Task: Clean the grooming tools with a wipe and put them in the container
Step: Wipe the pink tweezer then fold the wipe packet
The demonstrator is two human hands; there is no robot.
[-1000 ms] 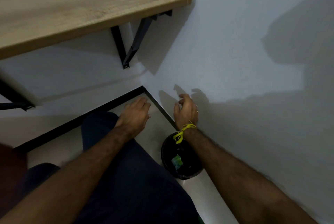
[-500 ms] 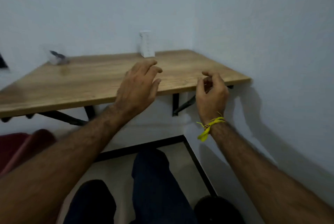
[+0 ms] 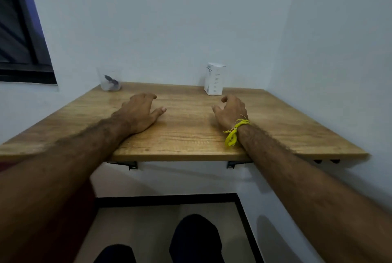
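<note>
A clear plastic container (image 3: 109,80) stands at the back left of the wooden table (image 3: 191,135), with small dark grooming tools (image 3: 111,82) lying inside it. My left hand (image 3: 141,112) rests on the tabletop, fingers loosely bent and holding nothing. My right hand (image 3: 231,110), with a yellow thread round its wrist, rests on the table too, fingers relaxed and empty. Both hands lie well in front of the container. No wipe is in view.
A white carton (image 3: 214,78) stands upright at the back of the table, just beyond my right hand. White walls close in behind and on the right. A dark window (image 3: 19,35) is at the left. My legs (image 3: 195,239) show below the table edge.
The view has risen from the floor and a black bin to the tabletop. Both hands have come up from beside the bin and now rest on the table.
</note>
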